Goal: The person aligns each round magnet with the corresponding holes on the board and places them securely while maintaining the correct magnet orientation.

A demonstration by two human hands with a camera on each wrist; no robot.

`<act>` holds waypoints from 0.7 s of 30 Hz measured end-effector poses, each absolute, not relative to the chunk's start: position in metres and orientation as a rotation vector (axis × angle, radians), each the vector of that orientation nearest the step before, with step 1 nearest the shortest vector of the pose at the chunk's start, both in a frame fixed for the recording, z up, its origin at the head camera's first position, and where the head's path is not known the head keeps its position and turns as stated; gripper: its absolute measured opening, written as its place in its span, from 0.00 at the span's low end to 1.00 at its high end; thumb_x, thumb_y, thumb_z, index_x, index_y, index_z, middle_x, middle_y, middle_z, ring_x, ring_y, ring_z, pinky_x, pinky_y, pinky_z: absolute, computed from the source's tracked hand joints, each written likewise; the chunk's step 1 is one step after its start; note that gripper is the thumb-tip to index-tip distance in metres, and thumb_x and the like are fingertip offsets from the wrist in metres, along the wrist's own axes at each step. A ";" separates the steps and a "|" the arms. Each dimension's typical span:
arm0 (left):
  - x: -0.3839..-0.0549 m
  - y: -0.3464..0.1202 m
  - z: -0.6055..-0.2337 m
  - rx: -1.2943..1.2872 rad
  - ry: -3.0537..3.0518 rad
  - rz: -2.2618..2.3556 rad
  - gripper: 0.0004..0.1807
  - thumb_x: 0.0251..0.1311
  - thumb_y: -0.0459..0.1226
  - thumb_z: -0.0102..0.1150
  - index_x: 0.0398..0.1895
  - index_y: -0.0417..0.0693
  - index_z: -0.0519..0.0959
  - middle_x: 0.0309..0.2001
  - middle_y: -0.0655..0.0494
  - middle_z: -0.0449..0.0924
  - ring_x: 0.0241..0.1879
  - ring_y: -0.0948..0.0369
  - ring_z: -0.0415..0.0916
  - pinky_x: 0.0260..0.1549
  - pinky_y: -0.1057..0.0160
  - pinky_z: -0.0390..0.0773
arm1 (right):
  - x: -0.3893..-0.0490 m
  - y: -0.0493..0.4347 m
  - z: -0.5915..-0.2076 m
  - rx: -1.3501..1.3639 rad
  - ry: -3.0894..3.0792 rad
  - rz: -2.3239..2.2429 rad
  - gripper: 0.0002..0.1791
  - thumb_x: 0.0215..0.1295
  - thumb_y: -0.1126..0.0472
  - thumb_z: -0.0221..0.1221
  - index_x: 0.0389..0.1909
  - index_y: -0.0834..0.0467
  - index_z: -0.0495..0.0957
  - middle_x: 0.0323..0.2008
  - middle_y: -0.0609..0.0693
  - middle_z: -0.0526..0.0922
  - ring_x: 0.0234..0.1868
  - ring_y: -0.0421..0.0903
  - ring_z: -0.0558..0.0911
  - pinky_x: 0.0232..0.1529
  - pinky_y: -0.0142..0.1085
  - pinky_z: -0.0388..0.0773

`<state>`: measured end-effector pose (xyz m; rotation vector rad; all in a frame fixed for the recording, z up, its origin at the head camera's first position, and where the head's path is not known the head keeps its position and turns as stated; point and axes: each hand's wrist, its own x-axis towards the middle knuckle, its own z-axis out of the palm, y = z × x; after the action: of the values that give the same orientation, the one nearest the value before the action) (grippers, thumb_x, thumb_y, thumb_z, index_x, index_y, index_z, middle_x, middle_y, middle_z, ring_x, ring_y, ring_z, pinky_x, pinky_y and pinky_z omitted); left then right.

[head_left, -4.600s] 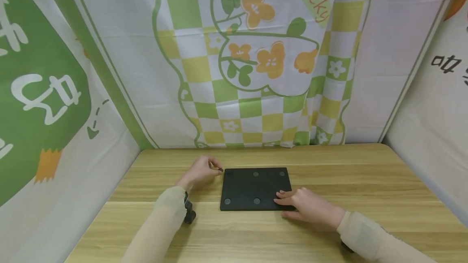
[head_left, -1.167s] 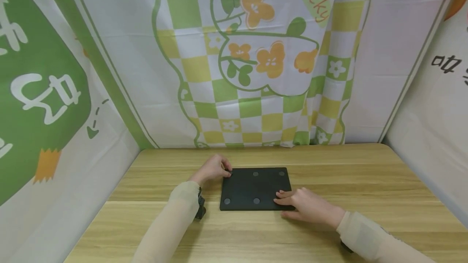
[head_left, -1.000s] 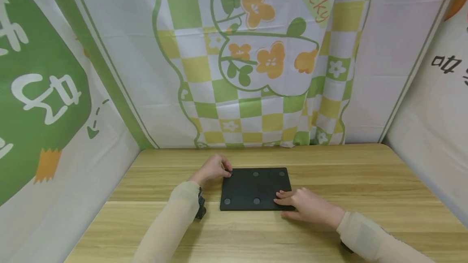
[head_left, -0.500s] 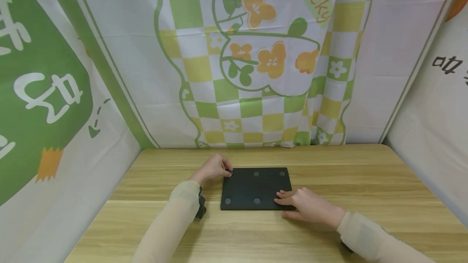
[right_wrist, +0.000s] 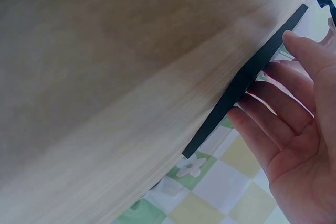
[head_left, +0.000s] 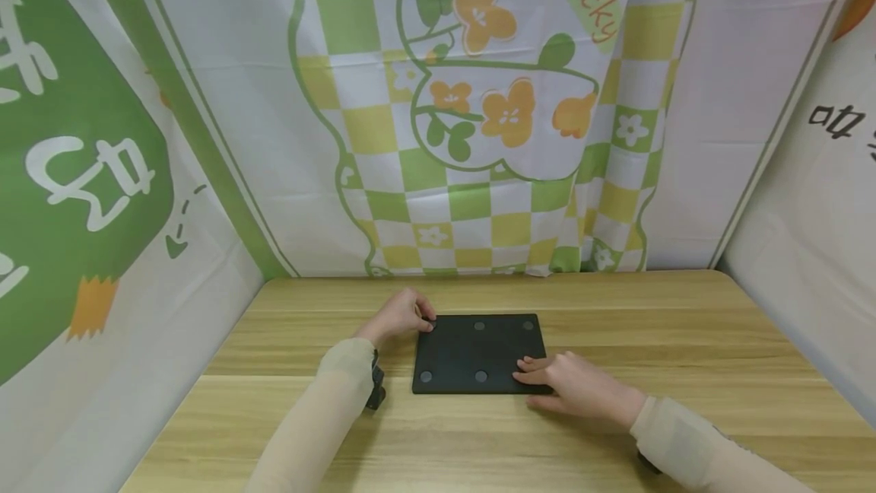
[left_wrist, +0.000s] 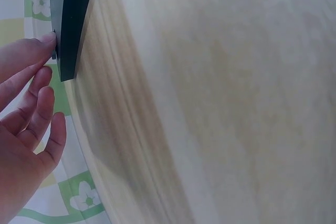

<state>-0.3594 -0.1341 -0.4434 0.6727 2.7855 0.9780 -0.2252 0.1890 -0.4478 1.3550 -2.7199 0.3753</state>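
A thin black rectangular board (head_left: 452, 352) lies flat on the wooden table, with several round grey pads on its upper face. At its back left corner my left hand (head_left: 399, 316) pinches a small dark disc (left_wrist: 54, 54) against the face between thumb and finger; the fingers cover most of it. The other left fingers are loosely bent off the board in the left wrist view. My right hand (head_left: 582, 385) rests its spread fingertips on the front right part of the board, hiding that corner. In the right wrist view the fingers (right_wrist: 265, 121) touch the board's face.
The wooden table (head_left: 479, 440) runs back to a hanging curtain (head_left: 472, 234) with green and yellow checks. Printed cloth walls (head_left: 226, 249) stand at left and right. A dark camera (head_left: 375, 390) is strapped to the left wrist.
From beside the back left corner, my left hand has moved right, bringing the small dark disc onto the board. Over the last second it has barely moved. My right hand has stayed put.
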 end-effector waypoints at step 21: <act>-0.360 -0.133 -0.444 0.662 2.789 0.952 0.07 0.45 0.31 0.72 0.27 0.50 0.85 0.36 0.58 0.82 0.37 0.60 0.75 0.37 0.61 0.78 | -0.226 0.190 -0.448 1.348 -2.748 0.391 0.24 0.62 0.50 0.61 0.55 0.59 0.78 0.56 0.57 0.78 0.57 0.50 0.79 0.50 0.43 0.81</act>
<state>-0.3599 -0.1332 -0.4444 0.6617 2.7888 0.9520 -0.2258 0.1899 -0.4484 1.3481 -2.7484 0.3908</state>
